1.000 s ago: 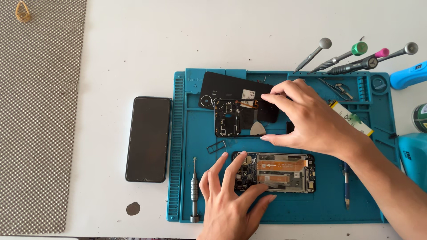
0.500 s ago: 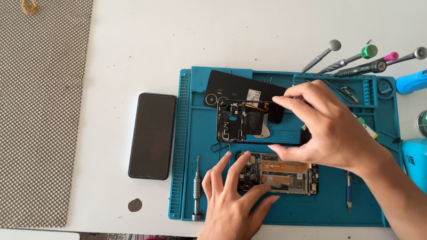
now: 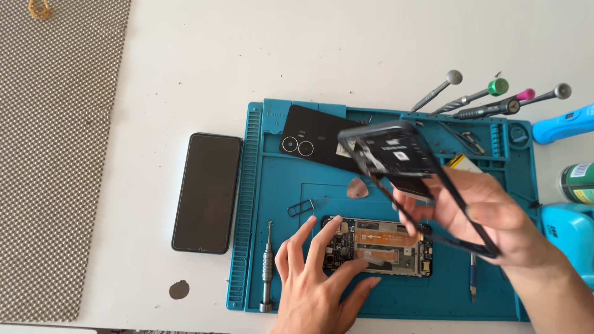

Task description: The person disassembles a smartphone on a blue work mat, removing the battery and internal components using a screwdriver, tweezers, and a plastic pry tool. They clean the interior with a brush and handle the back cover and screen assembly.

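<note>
Over the blue repair mat [image 3: 278,185], your right hand [image 3: 495,226] grips a black phone frame [image 3: 396,154], fingers closed round its lower rail, tilting it up and away from your palm. Just below that grip lies the opened phone body [image 3: 377,246], pinned flat by your left hand [image 3: 315,278], fingers spread, clasping nothing. The mat's raised rim runs well left of your left hand; bare mat lies between. The screwdrivers [image 3: 482,102] fan out beyond the lifted frame.
</note>
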